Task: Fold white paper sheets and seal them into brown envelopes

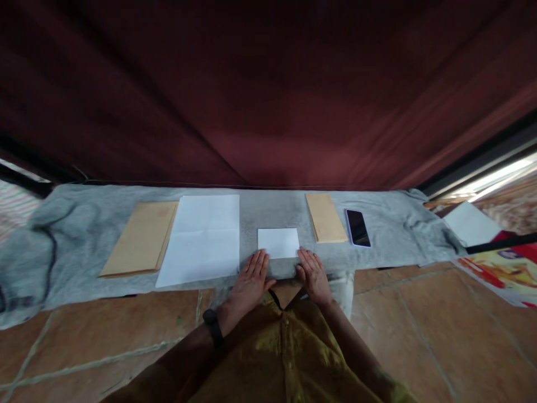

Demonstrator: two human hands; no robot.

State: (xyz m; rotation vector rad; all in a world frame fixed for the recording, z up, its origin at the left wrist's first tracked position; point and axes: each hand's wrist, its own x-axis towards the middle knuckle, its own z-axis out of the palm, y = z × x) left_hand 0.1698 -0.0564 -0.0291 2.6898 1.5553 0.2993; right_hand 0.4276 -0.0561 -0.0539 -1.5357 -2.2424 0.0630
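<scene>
A small white folded sheet of paper (277, 243) lies flat on the grey cloth right in front of me. My left hand (252, 280) rests palm down at its near left corner, fingers stretched out and touching the edge. At the near right corner lies my right hand (312, 274), also flat, with its fingertips by the paper's edge. Left of these is a stack of large white paper (205, 240) with a faint crease across it. Big brown envelopes (140, 238) lie partly beside and under that stack. To the right sit smaller brown envelopes (326, 218).
A phone (358, 228) in a pale purple case lies right of the small envelopes. The grey cloth (272, 207) covers a narrow bench before a dark red curtain (268, 112). A colourful printed bag or packet (503, 271) and a white sheet (474, 224) are at the far right.
</scene>
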